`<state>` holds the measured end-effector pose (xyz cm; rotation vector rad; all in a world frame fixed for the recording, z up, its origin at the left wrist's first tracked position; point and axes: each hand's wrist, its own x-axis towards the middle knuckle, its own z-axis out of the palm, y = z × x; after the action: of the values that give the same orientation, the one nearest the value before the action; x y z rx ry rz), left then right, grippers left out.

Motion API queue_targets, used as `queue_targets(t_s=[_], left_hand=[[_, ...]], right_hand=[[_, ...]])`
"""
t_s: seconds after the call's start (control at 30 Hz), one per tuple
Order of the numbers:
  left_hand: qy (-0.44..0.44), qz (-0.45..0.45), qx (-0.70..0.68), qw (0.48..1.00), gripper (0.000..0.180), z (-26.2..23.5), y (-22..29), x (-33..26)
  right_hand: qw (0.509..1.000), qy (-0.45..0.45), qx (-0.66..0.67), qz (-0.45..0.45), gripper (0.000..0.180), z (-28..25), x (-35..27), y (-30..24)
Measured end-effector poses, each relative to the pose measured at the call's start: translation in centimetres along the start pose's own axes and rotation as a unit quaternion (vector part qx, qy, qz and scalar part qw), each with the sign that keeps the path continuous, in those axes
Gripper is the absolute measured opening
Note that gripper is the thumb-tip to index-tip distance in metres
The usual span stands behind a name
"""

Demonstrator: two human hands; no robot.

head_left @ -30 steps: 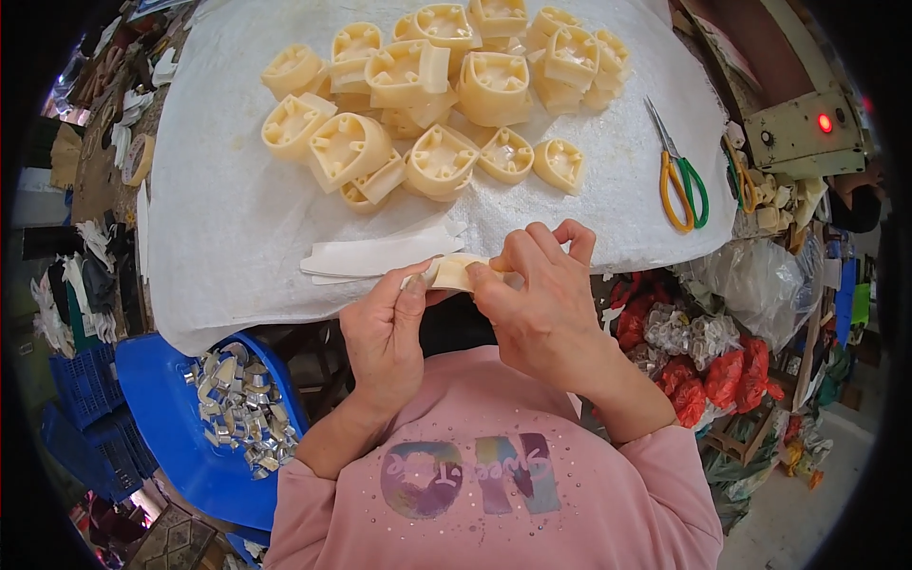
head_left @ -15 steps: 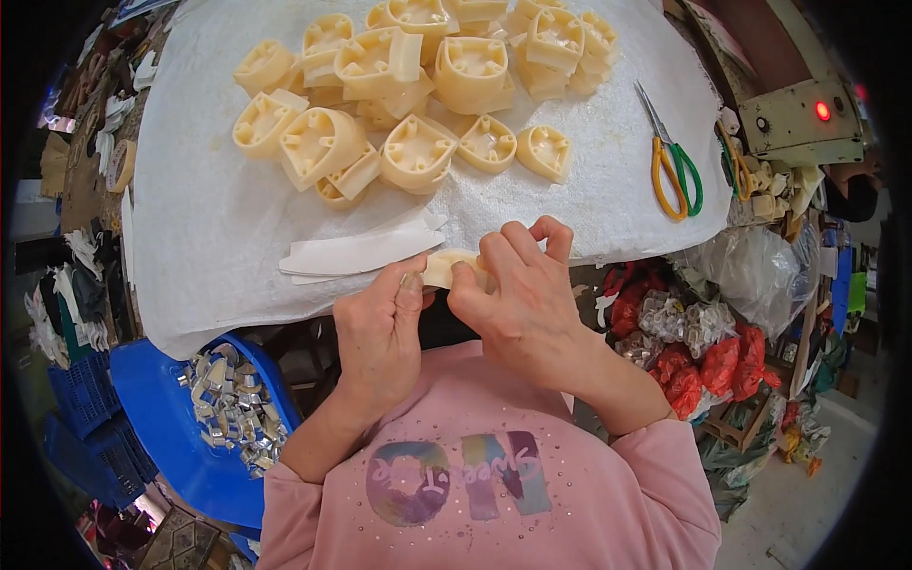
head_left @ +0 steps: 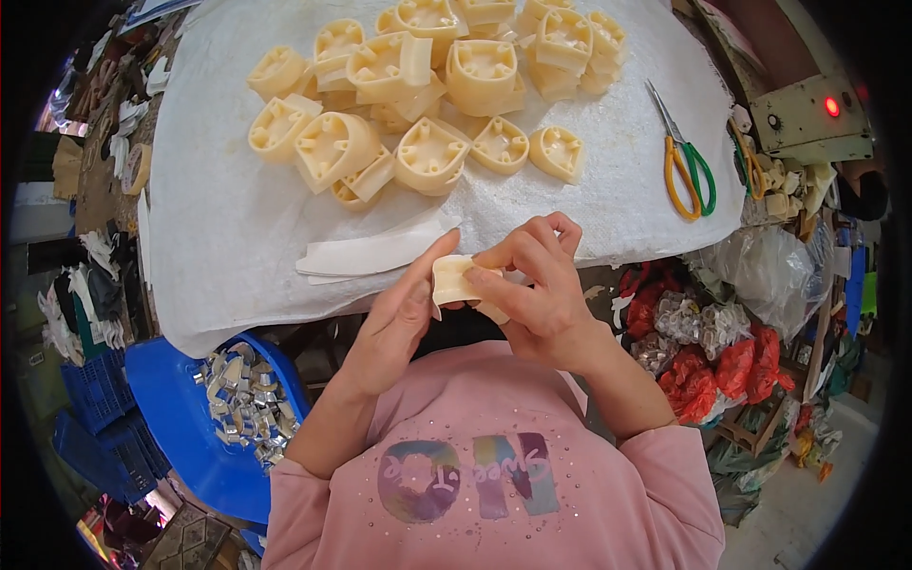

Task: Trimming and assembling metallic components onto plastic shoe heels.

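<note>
My right hand [head_left: 543, 285] pinches a cream moulded plastic piece [head_left: 450, 275], hollow-looking and shaped like a shoe heel, between thumb and fingers at the table's front edge. A pale strip or flap shows along the piece's lower side; how it is attached I cannot make out. My left hand [head_left: 399, 309] lies against the piece's left side, its fingers stretched out. White strips [head_left: 375, 249] lie stacked on the cloth just beyond my left hand. Farther back, several like cream plastic pieces [head_left: 432, 157] are heaped, hollow side up, with small pegs inside.
White woven sheeting [head_left: 218, 228] covers the table. Scissors [head_left: 682, 161] with orange and green handles lie at right, near a box [head_left: 807, 119] with a lit red lamp. A blue plastic seat [head_left: 171, 408] at lower left holds silvery pieces. Red plastic bags [head_left: 717, 375] sit at lower right.
My left fingers have straightened from their pinch on the piece. The piece has turned and dropped slightly toward me in my right hand. The whole view has shifted a little.
</note>
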<state>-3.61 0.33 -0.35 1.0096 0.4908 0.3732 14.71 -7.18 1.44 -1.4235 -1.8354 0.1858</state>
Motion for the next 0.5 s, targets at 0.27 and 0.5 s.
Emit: queue_targets(t_s=[0.27, 0.5], left_hand=[[-0.103, -0.065, -0.162, 0.979, 0.066, -0.3, -0.7, 0.6], [-0.051, -0.13, -0.171, 0.975, 0.059, 0.2, 0.1, 0.8]], right_hand=[[0.996, -0.065, 0.053, -0.003, 0.036, -0.5, -0.2, 0.0], [0.994, -0.087, 0.064, -0.008, 0.042, -0.9, 0.1, -1.0]])
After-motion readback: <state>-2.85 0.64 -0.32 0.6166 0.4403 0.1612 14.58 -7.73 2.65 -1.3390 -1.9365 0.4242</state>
